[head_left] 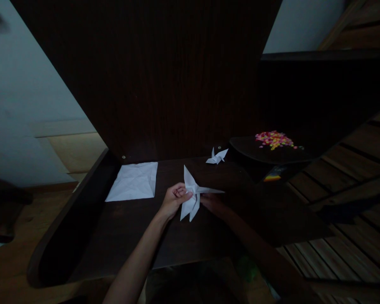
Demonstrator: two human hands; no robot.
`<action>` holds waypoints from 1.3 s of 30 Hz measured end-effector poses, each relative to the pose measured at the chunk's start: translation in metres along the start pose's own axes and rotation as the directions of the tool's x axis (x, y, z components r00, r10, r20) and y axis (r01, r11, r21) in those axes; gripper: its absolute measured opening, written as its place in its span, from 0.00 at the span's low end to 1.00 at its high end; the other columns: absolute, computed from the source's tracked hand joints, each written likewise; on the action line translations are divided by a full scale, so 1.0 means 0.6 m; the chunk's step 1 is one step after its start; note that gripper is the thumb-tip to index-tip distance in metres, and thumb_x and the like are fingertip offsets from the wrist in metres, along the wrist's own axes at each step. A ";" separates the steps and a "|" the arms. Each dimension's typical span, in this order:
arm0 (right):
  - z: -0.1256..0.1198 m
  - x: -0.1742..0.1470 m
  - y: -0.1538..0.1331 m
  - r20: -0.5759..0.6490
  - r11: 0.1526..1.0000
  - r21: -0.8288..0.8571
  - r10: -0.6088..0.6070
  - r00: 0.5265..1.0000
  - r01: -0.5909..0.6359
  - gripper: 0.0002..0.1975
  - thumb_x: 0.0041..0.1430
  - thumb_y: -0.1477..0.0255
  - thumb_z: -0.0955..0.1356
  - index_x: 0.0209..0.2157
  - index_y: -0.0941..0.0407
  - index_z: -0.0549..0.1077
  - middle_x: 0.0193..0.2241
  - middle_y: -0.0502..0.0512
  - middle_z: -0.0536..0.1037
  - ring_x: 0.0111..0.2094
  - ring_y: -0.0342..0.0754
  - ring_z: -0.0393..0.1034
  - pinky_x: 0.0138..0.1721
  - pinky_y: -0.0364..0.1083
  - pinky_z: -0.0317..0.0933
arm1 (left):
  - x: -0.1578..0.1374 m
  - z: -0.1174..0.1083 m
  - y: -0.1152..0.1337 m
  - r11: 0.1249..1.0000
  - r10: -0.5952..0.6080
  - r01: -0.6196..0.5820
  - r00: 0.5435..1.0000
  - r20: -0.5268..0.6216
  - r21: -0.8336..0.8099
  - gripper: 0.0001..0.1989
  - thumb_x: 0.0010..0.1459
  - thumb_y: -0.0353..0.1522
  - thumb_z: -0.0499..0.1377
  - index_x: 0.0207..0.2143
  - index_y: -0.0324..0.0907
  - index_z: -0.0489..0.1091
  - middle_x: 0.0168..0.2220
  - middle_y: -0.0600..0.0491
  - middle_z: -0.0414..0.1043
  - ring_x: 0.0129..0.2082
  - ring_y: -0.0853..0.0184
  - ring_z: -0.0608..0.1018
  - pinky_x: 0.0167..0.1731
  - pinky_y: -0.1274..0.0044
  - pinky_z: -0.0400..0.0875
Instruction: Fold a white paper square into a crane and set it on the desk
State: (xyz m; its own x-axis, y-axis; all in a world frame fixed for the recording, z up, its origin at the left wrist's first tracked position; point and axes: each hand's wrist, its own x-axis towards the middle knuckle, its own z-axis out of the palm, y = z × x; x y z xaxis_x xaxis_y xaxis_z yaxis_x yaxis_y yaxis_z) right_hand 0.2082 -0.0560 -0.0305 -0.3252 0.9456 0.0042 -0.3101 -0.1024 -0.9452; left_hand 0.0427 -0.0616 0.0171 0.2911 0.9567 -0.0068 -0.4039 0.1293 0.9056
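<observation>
A white origami crane (192, 191) is held above the dark desk, with pointed flaps reaching up, down and to the right. My left hand (174, 198) grips it from the left, thumb pressed on its middle and the other fingers curled. On the right side, my right hand (212, 203) is at the crane, mostly in shadow and partly behind the paper; its fingertips are hidden. A smaller folded paper crane (217, 157) rests farther back on the desk. To the left of my left hand lies a creased white paper sheet (134, 180).
The dark wooden desk (173, 249) has a raised side panel (69, 228) on the left and a tall back panel (164, 84). A heap of small colourful pieces (274, 139) sits on a rounded shelf (250, 147) at right. Wooden slats (345, 169) lie beyond.
</observation>
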 end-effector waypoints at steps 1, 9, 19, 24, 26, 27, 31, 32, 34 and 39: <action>-0.003 0.002 -0.004 -0.019 1.000 0.013 -0.027 0.999 0.027 0.11 0.43 0.72 0.73 0.31 0.55 0.72 0.28 0.48 0.74 0.33 0.46 0.69 0.36 0.44 0.63 | 0.001 0.000 0.001 1.000 0.014 -0.013 0.999 -0.039 0.007 0.17 0.38 0.33 0.73 0.29 0.37 0.72 0.25 0.55 0.73 0.25 0.72 0.74 0.28 0.82 0.69; -0.008 0.004 -0.025 -0.131 0.983 0.017 -0.181 0.975 0.185 0.19 0.43 0.72 0.73 0.40 0.55 0.72 0.28 0.50 0.75 0.28 0.44 0.67 0.29 0.42 0.61 | 0.005 0.003 -0.001 0.994 0.054 -0.039 0.987 -0.151 0.105 0.15 0.39 0.36 0.72 0.26 0.37 0.72 0.22 0.56 0.71 0.21 0.74 0.71 0.23 0.83 0.64; 0.006 0.001 -0.039 -0.268 0.960 -0.211 -0.239 0.933 0.186 0.12 0.44 0.64 0.73 0.28 0.56 0.72 0.22 0.49 0.73 0.24 0.44 0.67 0.27 0.44 0.62 | 0.005 0.003 -0.015 0.999 -0.022 0.023 0.999 -0.026 0.044 0.16 0.40 0.33 0.72 0.29 0.37 0.71 0.27 0.53 0.74 0.27 0.71 0.75 0.30 0.81 0.68; 0.010 0.002 -0.037 -0.384 0.962 -0.182 -0.259 0.886 0.203 0.15 0.41 0.62 0.75 0.27 0.55 0.71 0.28 0.54 0.77 0.33 0.50 0.72 0.36 0.48 0.66 | 0.000 0.001 -0.018 0.997 -0.072 0.075 0.980 0.183 -0.009 0.21 0.41 0.30 0.72 0.38 0.40 0.69 0.39 0.51 0.72 0.34 0.69 0.76 0.33 0.80 0.70; 0.010 0.002 -0.038 -0.398 0.956 -0.193 -0.283 0.873 0.222 0.15 0.42 0.61 0.74 0.27 0.55 0.71 0.27 0.53 0.77 0.32 0.50 0.72 0.35 0.48 0.66 | -0.003 0.002 -0.020 0.994 -0.111 0.108 0.954 0.277 0.027 0.28 0.42 0.30 0.71 0.47 0.45 0.66 0.45 0.50 0.69 0.35 0.69 0.75 0.28 0.82 0.69; 0.009 0.001 -0.040 -0.401 0.951 -0.206 -0.296 0.867 0.229 0.14 0.43 0.61 0.74 0.27 0.55 0.70 0.26 0.52 0.77 0.31 0.49 0.72 0.34 0.47 0.66 | -0.005 0.004 -0.022 0.992 -0.126 0.117 0.944 0.305 0.048 0.31 0.43 0.30 0.71 0.50 0.47 0.64 0.47 0.49 0.67 0.34 0.69 0.75 0.25 0.83 0.67; 0.006 -0.003 -0.044 -0.386 0.934 -0.272 -0.327 0.863 0.232 0.13 0.44 0.63 0.74 0.27 0.55 0.70 0.24 0.51 0.75 0.28 0.48 0.71 0.30 0.45 0.65 | -0.007 0.007 -0.028 0.991 -0.122 0.095 0.939 0.321 0.097 0.35 0.43 0.27 0.70 0.53 0.49 0.61 0.51 0.48 0.65 0.35 0.70 0.75 0.30 0.82 0.69; 0.005 -0.004 -0.044 -0.376 0.930 -0.287 -0.328 0.866 0.227 0.13 0.44 0.64 0.74 0.27 0.55 0.71 0.24 0.51 0.75 0.28 0.48 0.71 0.29 0.45 0.65 | -0.006 0.007 -0.028 0.992 -0.111 0.085 0.943 0.314 0.094 0.36 0.43 0.27 0.70 0.53 0.49 0.61 0.51 0.48 0.65 0.37 0.70 0.75 0.32 0.80 0.70; 0.005 -0.005 -0.043 -0.352 0.924 -0.315 -0.326 0.877 0.218 0.13 0.44 0.64 0.74 0.29 0.55 0.71 0.25 0.52 0.76 0.28 0.48 0.72 0.29 0.45 0.64 | -0.005 0.007 -0.028 0.996 -0.081 0.065 0.957 0.278 0.067 0.36 0.43 0.28 0.70 0.54 0.48 0.60 0.50 0.49 0.66 0.39 0.68 0.75 0.37 0.77 0.70; 0.010 -0.006 -0.038 -0.306 0.924 -0.324 -0.304 0.902 0.202 0.14 0.44 0.66 0.74 0.31 0.55 0.70 0.26 0.51 0.75 0.27 0.47 0.72 0.28 0.44 0.64 | 0.004 0.005 -0.031 0.989 0.042 -0.048 0.998 0.046 0.139 0.34 0.43 0.32 0.71 0.53 0.45 0.62 0.42 0.51 0.71 0.34 0.69 0.75 0.36 0.77 0.70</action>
State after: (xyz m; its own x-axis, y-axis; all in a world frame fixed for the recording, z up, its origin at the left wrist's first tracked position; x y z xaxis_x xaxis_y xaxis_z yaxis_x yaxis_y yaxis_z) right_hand 0.2111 -0.0587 -0.0068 0.0748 0.9787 0.1914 -0.0632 0.1962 -0.9785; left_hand 0.0535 -0.0625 0.0012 0.3132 0.9484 0.0504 -0.2928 0.0459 0.9551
